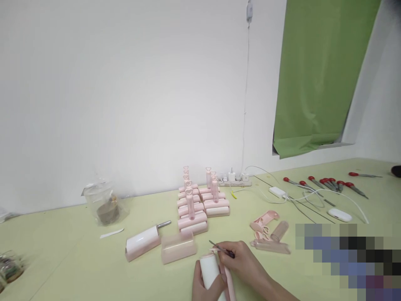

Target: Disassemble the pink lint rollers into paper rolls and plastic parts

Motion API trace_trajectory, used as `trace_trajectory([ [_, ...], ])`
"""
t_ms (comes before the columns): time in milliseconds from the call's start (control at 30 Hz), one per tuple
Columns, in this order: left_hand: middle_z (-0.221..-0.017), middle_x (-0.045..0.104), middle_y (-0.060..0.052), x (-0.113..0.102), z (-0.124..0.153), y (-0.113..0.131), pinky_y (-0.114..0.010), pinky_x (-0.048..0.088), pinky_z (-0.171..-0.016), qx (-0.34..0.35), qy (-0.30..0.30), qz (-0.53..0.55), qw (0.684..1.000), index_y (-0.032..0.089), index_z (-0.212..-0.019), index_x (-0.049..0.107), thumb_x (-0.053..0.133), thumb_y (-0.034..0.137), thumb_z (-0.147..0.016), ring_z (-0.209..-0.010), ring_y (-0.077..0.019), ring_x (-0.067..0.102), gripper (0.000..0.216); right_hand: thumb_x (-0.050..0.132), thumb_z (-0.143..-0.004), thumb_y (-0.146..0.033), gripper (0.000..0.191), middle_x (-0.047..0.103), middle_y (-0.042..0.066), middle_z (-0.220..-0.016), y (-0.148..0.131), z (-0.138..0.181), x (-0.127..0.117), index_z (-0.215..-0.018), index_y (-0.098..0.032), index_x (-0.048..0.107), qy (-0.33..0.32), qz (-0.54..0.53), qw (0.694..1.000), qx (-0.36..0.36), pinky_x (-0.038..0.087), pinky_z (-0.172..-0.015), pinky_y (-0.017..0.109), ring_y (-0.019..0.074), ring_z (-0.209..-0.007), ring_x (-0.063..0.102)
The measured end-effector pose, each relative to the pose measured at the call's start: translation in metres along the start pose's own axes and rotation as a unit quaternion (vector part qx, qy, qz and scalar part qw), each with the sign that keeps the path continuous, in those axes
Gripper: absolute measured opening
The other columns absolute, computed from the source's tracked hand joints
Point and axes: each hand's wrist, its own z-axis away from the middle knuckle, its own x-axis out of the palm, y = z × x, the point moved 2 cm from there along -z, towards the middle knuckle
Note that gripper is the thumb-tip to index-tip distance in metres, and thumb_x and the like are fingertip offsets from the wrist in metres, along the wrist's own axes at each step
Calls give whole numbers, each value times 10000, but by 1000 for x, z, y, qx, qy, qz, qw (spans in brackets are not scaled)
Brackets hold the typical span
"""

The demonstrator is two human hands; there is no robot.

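At the lower middle, my left hand [208, 286] is closed round a white lint roller [209, 267] with a pink frame, tilted away from me. My right hand [239, 259] pinches a slim metal tool [219, 247] with a dark end; its exact kind is unclear. The tool's tip points left, over the roller's upper end. Just beyond lies a translucent pink cover [178, 248]. Left of that is another white roller [142, 241] with a metal handle sticking out. Pink handle parts [265, 219] and clear pink tubes [272, 246] lie right of my hands.
Several pink lint rollers [192, 221] with upright handles stand in two rows by the wall. A power strip [234, 182], cables and a white case [340, 215] lie behind right. Several red-ended tools [333, 184] are farther right. A plastic container [105, 205] stands left.
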Motion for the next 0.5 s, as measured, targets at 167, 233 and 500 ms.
trace_trajectory([
  [167,-551,546,13,-3,5,11,-224,438,-503,-4,50,-22,998,169,-765,476,699,311,-484,-522,-147,541,386,356,-673,-182,191,352,-32,-495,7,1,1,-543,-126,483,30,36,999,8,204,-465,171,83,-504,314],
  [233,-592,557,15,-9,5,22,-235,466,-527,17,84,10,996,178,-851,447,720,322,-494,-541,-149,560,472,350,-705,-248,252,449,-5,-540,15,0,-7,-615,-128,553,50,51,997,22,265,-491,180,123,-554,407],
  [500,-545,555,19,-23,-8,40,-255,473,-441,11,51,123,991,179,-790,393,729,403,-521,-427,-122,525,485,240,-882,-467,418,522,-2,-628,35,-37,-103,-1006,-149,480,198,170,957,126,321,-516,211,151,-576,486],
])
